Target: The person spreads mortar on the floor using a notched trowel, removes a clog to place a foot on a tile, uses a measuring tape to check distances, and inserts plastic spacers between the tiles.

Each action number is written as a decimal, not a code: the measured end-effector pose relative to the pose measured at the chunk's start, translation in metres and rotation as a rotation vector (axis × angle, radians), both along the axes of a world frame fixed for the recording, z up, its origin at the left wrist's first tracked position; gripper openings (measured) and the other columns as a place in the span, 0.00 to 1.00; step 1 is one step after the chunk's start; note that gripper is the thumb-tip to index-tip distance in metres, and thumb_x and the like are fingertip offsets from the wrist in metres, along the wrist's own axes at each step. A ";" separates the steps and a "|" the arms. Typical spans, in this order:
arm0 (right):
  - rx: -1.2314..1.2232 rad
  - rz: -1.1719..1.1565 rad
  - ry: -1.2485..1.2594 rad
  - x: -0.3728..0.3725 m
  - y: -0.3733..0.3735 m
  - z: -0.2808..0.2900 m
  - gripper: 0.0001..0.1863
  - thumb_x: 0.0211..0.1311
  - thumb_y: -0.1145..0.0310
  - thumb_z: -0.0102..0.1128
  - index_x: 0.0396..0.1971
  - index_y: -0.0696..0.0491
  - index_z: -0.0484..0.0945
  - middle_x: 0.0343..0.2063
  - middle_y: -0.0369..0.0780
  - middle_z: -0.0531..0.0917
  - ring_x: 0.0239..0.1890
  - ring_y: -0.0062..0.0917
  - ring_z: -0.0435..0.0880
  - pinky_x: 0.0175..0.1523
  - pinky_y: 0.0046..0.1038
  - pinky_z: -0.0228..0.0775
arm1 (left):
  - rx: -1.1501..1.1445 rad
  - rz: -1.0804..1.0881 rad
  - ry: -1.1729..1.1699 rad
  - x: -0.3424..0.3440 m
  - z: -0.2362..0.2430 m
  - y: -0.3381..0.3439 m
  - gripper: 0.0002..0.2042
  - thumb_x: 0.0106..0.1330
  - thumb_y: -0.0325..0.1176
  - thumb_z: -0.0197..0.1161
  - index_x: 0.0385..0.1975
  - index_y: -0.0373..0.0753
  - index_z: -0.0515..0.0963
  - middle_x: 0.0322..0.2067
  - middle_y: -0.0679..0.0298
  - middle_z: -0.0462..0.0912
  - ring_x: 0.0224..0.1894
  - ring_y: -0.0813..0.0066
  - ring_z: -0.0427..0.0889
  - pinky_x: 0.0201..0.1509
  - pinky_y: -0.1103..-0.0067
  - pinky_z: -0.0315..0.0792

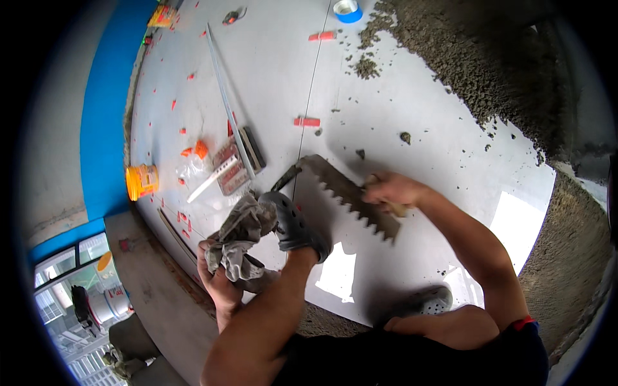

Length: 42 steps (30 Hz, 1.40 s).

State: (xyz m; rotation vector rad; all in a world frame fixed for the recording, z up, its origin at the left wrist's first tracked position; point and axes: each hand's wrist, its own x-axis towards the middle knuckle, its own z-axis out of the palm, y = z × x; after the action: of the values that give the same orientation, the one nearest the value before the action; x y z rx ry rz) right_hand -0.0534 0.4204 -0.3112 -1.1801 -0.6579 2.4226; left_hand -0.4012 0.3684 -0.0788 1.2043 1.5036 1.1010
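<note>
My right hand is closed round the handle of a notched trowel. Its dark blade tilts over the pale floor tiles, with the toothed edge toward me. In my left hand is a crumpled grey rag, bunched beside my left leg. A grey clog on my left foot stands on the tile between both hands. Another clog shows on my right foot, partly hidden. A short dark stick-like piece lies between the left clog and the trowel's far end.
Loose mortar spreads over the tiles at the far right. A metal straightedge lies across a boxy tool. Red tile clips, a blue-and-white tape roll, an orange bucket and a plastic bag are around.
</note>
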 end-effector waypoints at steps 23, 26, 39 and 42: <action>0.621 -0.366 -0.298 0.028 0.177 -0.013 0.16 0.56 0.64 0.68 0.39 0.59 0.78 0.22 0.39 0.80 0.22 0.24 0.78 0.26 0.29 0.72 | 0.063 -0.111 0.295 0.063 0.005 0.030 0.15 0.60 0.30 0.58 0.45 0.32 0.74 0.42 0.59 0.82 0.42 0.73 0.79 0.48 0.76 0.74; 0.524 -0.560 -0.434 0.082 0.192 -0.015 0.13 0.58 0.65 0.65 0.38 0.58 0.78 0.21 0.37 0.78 0.19 0.23 0.76 0.23 0.28 0.70 | -0.105 -0.125 0.084 -0.011 -0.021 0.014 0.20 0.74 0.35 0.53 0.61 0.31 0.71 0.61 0.54 0.75 0.63 0.60 0.72 0.61 0.62 0.70; 0.460 0.368 -0.313 0.085 -0.035 0.036 0.06 0.58 0.66 0.61 0.31 0.51 0.77 0.13 0.31 0.74 0.13 0.17 0.71 0.17 0.24 0.61 | -0.157 -0.119 0.223 -0.032 -0.029 0.013 0.13 0.72 0.31 0.54 0.54 0.37 0.73 0.36 0.57 0.81 0.30 0.66 0.82 0.28 0.72 0.79; 0.408 0.128 -0.299 0.137 -0.002 0.015 0.12 0.56 0.65 0.62 0.39 0.53 0.77 0.13 0.31 0.73 0.13 0.16 0.70 0.16 0.24 0.61 | -0.228 -0.058 0.096 -0.016 -0.020 0.014 0.13 0.72 0.31 0.55 0.54 0.38 0.74 0.39 0.57 0.80 0.36 0.64 0.82 0.36 0.70 0.79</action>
State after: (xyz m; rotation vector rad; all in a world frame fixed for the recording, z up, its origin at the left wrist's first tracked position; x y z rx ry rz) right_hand 0.0838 0.4180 -0.2959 -1.3610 -1.2828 2.0775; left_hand -0.4174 0.3821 -0.0989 1.1470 1.6091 0.8187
